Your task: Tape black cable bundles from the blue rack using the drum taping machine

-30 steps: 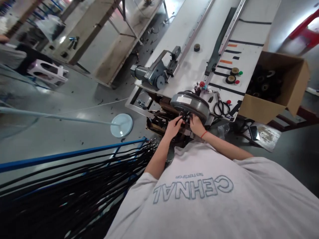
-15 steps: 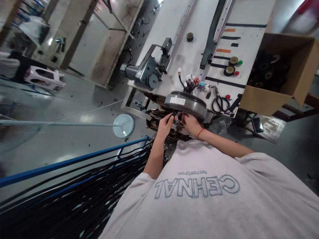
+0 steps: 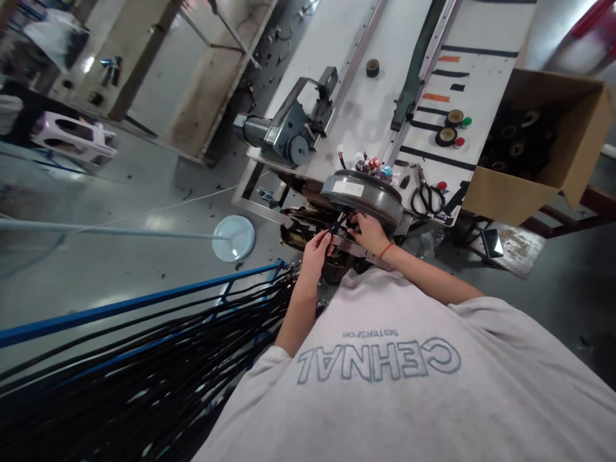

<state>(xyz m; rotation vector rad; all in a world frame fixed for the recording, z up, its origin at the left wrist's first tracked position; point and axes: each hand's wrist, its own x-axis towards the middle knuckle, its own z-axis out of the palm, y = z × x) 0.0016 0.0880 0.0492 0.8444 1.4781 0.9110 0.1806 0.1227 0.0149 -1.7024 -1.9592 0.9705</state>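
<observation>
OK, going left to right: you've got one white plastic stool way off to the side, then a whole mess of black cables next to a blue rail, too tangled to count. Then one pale blue round base with a single pole, on the floor. One grey motor unit sits at the near end of the white worktable.

Your left hand has thumb and fingers pinched on one black cable, which is just in front of the one grey drum-shaped housing with its single white label. Your right hand is right beside it, fingers bent in by the wires; can't tell if they're actually gripping anything. One red bracelet on that wrist.

Behind the drum there's a clump of connectors, too small to count. On the table: three tape rolls, one pair of scissors, two orange strips, and three little round pieces, two red, one green. Then one phone and one cardboard box, its dark contents uncountable.
</observation>
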